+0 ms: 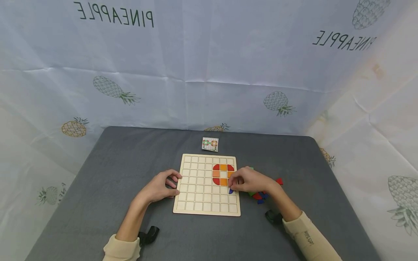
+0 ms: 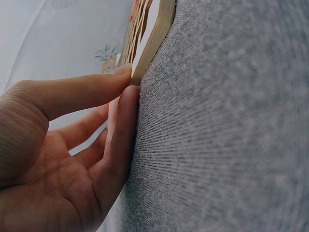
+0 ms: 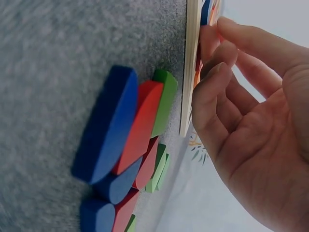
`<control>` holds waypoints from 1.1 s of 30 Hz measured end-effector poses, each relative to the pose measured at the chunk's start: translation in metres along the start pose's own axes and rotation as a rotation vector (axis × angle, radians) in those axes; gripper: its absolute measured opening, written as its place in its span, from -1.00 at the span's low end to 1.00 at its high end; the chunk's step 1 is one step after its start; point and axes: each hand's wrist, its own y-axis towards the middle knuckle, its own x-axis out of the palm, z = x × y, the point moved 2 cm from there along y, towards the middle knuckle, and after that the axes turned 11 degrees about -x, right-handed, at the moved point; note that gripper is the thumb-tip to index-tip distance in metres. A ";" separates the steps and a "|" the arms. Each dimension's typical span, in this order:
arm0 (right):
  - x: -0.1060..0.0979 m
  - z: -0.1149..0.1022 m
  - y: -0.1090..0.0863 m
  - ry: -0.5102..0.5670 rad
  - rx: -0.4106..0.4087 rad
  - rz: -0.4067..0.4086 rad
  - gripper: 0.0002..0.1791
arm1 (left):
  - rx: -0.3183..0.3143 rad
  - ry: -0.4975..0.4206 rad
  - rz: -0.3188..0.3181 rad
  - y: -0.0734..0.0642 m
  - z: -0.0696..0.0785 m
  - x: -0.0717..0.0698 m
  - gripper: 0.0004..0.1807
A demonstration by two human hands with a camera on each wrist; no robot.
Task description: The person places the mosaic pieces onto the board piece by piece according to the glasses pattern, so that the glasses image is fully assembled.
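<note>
A square wooden grid board (image 1: 196, 195) lies on the table. Red quarter-round pieces (image 1: 216, 181) and orange square pieces (image 1: 223, 182) form a rounded ring in its upper right cells. My left hand (image 1: 160, 186) holds the board's left edge, thumb and fingertips right at the rim; in the left wrist view the thumb (image 2: 96, 92) meets the pale wooden edge. Over the right columns, my right hand (image 1: 248, 180) pinches a small blue piece (image 1: 230, 190), partly hidden by the fingertips, close over a cell below the ring. In the right wrist view this blue piece (image 3: 206, 12) shows at the fingertips.
Loose blue (image 3: 108, 125), red (image 3: 140, 128) and green (image 3: 164, 104) pieces lie right of the board, partly under the right forearm. Behind the board is a small printed pattern card (image 1: 210, 144). A pineapple-print cloth (image 1: 196, 101) hangs behind the grey table (image 1: 137, 152).
</note>
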 end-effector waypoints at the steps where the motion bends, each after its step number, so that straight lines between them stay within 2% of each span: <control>1: 0.000 0.000 0.000 0.006 0.004 0.002 -0.92 | 0.003 0.001 -0.002 -0.001 0.001 0.000 -0.48; 10: -0.001 0.003 -0.005 0.056 0.002 0.020 -0.92 | 0.006 -0.007 -0.001 0.000 0.001 0.000 -0.48; 17: -0.007 0.005 -0.018 0.080 -0.018 0.054 -0.89 | -0.006 -0.003 0.004 0.001 -0.001 0.000 -0.49; 26: -0.022 0.009 -0.044 0.069 0.077 0.082 -0.81 | -0.001 -0.005 -0.001 0.002 -0.002 0.000 -0.49; 33: -0.033 0.012 -0.064 0.084 0.092 0.087 -0.77 | -0.002 -0.011 -0.005 0.002 -0.002 -0.001 -0.49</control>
